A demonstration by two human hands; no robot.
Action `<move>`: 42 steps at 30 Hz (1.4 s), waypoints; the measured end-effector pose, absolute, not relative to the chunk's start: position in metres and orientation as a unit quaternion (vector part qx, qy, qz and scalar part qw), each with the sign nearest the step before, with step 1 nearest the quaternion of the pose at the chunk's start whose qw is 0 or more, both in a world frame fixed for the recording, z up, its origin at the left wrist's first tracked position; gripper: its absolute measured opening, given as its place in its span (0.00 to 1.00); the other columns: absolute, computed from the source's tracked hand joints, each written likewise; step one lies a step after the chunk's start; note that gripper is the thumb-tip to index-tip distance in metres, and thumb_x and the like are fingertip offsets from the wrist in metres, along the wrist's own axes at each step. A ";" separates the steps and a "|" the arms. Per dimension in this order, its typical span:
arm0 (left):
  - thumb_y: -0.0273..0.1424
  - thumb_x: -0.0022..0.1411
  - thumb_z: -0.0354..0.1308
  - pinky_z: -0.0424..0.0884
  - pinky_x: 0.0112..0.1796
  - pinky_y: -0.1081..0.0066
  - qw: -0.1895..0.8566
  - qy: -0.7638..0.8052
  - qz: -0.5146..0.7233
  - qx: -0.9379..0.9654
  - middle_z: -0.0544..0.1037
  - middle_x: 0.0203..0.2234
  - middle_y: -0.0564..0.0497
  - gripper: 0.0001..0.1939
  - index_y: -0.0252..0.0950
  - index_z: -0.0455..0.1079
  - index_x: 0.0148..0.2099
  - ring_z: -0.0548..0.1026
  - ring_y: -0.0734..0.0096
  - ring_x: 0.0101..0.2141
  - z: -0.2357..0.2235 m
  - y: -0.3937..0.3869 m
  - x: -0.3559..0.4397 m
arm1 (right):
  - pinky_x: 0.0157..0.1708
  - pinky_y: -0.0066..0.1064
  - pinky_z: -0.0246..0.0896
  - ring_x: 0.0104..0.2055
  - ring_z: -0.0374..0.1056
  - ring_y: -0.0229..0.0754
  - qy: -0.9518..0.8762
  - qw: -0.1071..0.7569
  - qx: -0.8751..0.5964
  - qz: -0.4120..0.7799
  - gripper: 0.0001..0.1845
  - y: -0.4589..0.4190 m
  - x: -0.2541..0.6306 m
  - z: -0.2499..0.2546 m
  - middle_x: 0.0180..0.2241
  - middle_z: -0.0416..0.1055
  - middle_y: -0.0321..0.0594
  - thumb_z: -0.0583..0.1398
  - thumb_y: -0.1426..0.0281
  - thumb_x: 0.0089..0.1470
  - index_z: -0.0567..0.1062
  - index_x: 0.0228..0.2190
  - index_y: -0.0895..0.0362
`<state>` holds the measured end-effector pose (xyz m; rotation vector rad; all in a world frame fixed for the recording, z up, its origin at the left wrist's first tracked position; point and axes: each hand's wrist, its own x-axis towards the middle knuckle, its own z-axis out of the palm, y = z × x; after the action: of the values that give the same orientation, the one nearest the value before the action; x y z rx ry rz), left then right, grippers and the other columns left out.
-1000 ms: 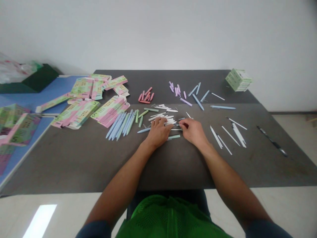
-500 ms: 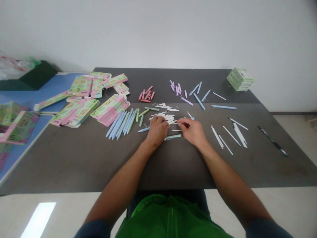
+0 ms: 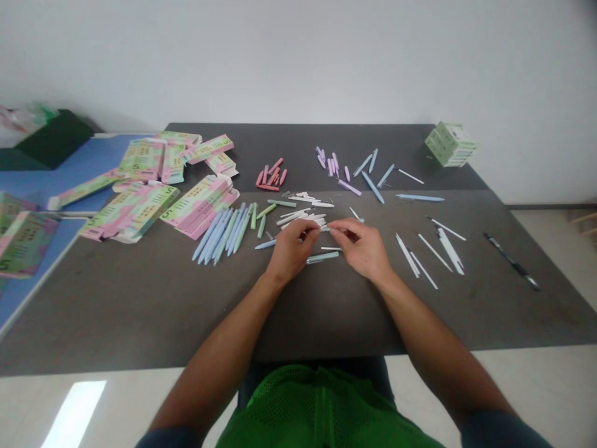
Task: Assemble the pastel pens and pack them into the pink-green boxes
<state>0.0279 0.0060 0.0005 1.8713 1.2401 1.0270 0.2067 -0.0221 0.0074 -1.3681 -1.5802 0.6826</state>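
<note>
My left hand [image 3: 290, 247] and my right hand [image 3: 361, 246] meet over the middle of a dark grey table [image 3: 140, 298]. Both pinch the ends of a small white pen part [image 3: 325, 228] held between them, just above the table. Right behind the hands lies a heap of white pen parts [image 3: 303, 215]. A light green pen barrel [image 3: 323, 256] lies on the table between my wrists. To the left of my left hand lies a row of blue and green pen barrels [image 3: 224, 228].
Flat pink and green cartons [image 3: 153, 202] spread over the table's left part and a blue surface [image 3: 60, 174]. Red caps [image 3: 270, 177], purple parts [image 3: 332, 164], blue barrels [image 3: 373, 180], white refills [image 3: 431, 249], a black pen [image 3: 512, 264] and a green box [image 3: 449, 144] lie around.
Both hands have lifted from the heap and drawn together a little toward me, with a white part now pinched between them. The camera view has shifted slightly.
</note>
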 end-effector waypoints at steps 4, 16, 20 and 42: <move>0.31 0.65 0.56 0.71 0.41 0.72 0.350 0.470 0.419 0.693 0.79 0.36 0.50 0.06 0.37 0.73 0.41 0.75 0.71 0.37 0.002 0.002 0.029 | 0.38 0.33 0.68 0.37 0.73 0.42 -0.620 0.464 -0.550 0.312 0.10 -0.024 0.203 0.010 0.38 0.80 0.39 0.62 0.64 0.57 0.83 0.38 0.52; 0.29 0.62 0.61 0.74 0.43 0.70 0.360 0.420 0.530 0.642 0.75 0.37 0.50 0.08 0.38 0.68 0.43 0.75 0.72 0.38 -0.004 -0.005 0.032 | 0.33 0.32 0.70 0.31 0.74 0.40 -0.538 0.503 -0.539 0.408 0.11 -0.025 0.198 0.012 0.32 0.81 0.38 0.68 0.62 0.52 0.84 0.37 0.53; 0.27 0.61 0.63 0.74 0.42 0.70 0.362 0.383 0.564 0.636 0.74 0.36 0.52 0.10 0.38 0.68 0.43 0.75 0.73 0.37 -0.008 -0.004 0.033 | 0.31 0.31 0.67 0.31 0.73 0.40 -0.550 0.501 -0.539 0.395 0.12 -0.026 0.198 0.013 0.33 0.81 0.39 0.68 0.62 0.52 0.84 0.37 0.54; 0.27 0.64 0.61 0.72 0.43 0.69 0.233 0.381 0.501 0.741 0.79 0.36 0.50 0.06 0.38 0.76 0.44 0.76 0.71 0.38 -0.005 -0.001 0.026 | 0.36 0.33 0.70 0.34 0.75 0.43 -0.540 0.494 -0.538 0.418 0.14 -0.024 0.200 0.009 0.35 0.82 0.40 0.67 0.61 0.53 0.85 0.39 0.55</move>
<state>0.0256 -0.0012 -0.0046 2.0359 1.0454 1.3758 0.2003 -0.0244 0.0093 -1.3059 -1.3103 1.0134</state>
